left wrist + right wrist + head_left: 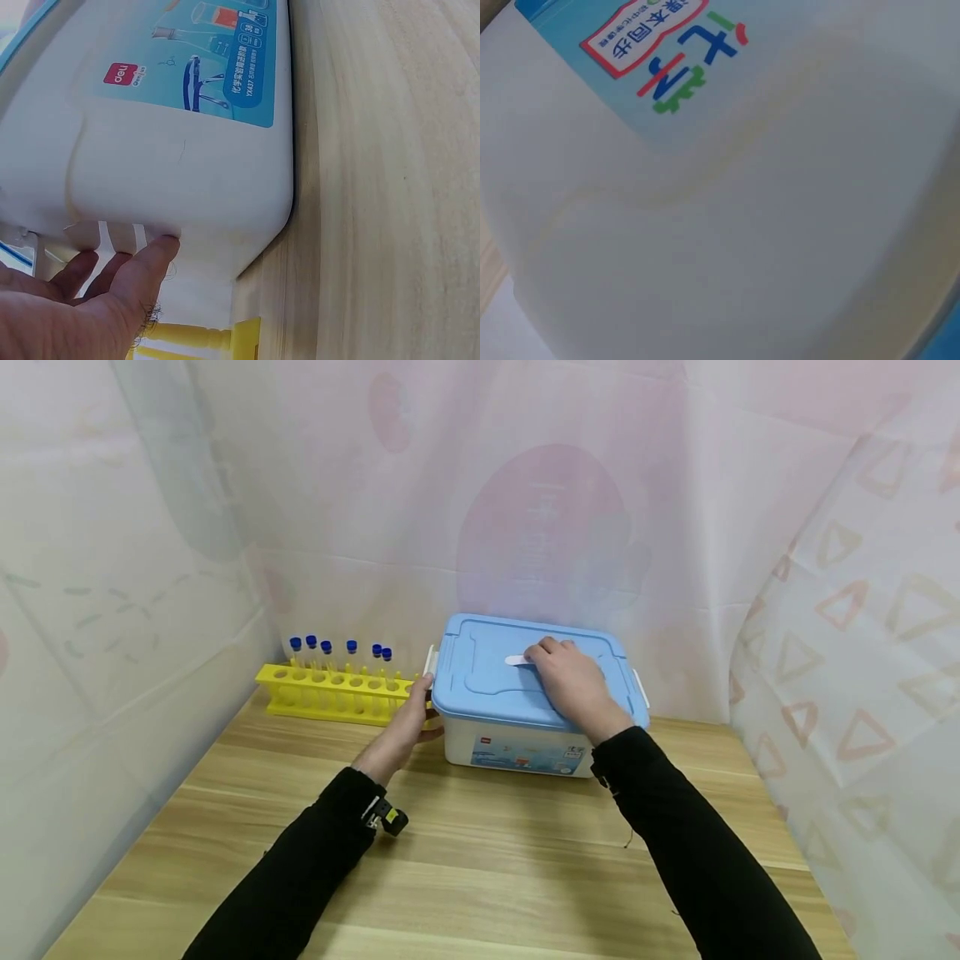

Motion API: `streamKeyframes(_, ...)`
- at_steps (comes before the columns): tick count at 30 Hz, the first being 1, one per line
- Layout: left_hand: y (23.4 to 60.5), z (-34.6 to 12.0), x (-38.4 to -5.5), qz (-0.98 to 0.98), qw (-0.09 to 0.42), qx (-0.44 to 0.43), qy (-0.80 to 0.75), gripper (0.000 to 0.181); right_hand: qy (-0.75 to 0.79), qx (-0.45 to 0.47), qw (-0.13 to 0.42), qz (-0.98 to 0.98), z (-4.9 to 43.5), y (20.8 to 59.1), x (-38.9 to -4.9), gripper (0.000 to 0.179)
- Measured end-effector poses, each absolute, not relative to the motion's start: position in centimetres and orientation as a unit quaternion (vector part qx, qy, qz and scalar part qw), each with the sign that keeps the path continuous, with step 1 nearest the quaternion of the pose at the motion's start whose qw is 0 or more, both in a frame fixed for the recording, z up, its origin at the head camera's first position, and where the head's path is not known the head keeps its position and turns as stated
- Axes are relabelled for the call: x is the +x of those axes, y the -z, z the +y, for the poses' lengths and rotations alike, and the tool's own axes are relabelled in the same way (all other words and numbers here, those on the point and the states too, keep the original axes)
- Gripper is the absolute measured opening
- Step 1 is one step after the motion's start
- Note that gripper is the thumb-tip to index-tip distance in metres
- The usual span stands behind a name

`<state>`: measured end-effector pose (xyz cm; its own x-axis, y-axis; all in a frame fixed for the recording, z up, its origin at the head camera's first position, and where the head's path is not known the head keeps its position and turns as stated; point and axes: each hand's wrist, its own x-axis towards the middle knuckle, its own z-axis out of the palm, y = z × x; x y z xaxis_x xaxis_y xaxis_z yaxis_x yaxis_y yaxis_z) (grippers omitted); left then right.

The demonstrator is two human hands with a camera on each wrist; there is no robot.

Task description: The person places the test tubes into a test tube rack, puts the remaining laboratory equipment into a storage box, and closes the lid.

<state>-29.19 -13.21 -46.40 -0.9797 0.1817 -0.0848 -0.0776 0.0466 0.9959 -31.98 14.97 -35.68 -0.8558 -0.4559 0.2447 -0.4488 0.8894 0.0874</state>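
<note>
A white storage box [459, 742] with a light blue lid [487, 635] stands on the wooden table against the back curtain. My left hand [405, 722] is at the box's left end, beside the white side latch [431, 662]. In the left wrist view, fingertips [161, 247] of that hand touch the box's end wall. Over the lid lies my right hand [570, 681], its curled fingers gripping the white carry handle [516, 660]; only the handle's left end shows. The right wrist view holds mostly the box's white front, without the hand.
A yellow test tube rack [330, 714] stands left of the box, close to my left hand. Several blue-capped test tubes [352, 647] are in it. Printed white curtains [540, 527] enclose the table [480, 877] at the back and both sides.
</note>
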Motion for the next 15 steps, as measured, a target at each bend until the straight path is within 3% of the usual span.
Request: streamKeyframes(15, 46.22, -13.41, -29.03, 0.726, 0.099, 0.063, -0.677, 0.090, -0.049, 0.232, 0.105, -0.966, 15.37, 35.39, -31.73, 0.037)
